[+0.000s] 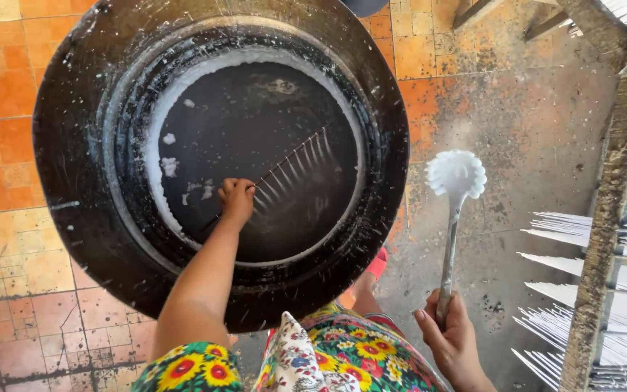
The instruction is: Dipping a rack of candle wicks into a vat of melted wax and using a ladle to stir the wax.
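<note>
Round black drum (74, 181), white-crusted rim, dark liquid inside. Left hand (236, 197) clamped on rod of thin dangling strands (292, 163); right hand (450, 335) gripping metal-handled, wax-coated ladle (456, 174).

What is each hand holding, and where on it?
Left hand grips the end of a rack of thin sticks inside the drum; right hand holds a ladle by its handle end.

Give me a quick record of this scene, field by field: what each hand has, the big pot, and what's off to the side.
left hand: grips a thin rod with a row of wicks, held inside the vat
right hand: holds a metal ladle coated in white, over the floor
vat: big, black, round, holding dark liquid with white crust at the rim
rack: wooden, at right, hung with rows of white sticks
floor: orange tiles, stained
</note>
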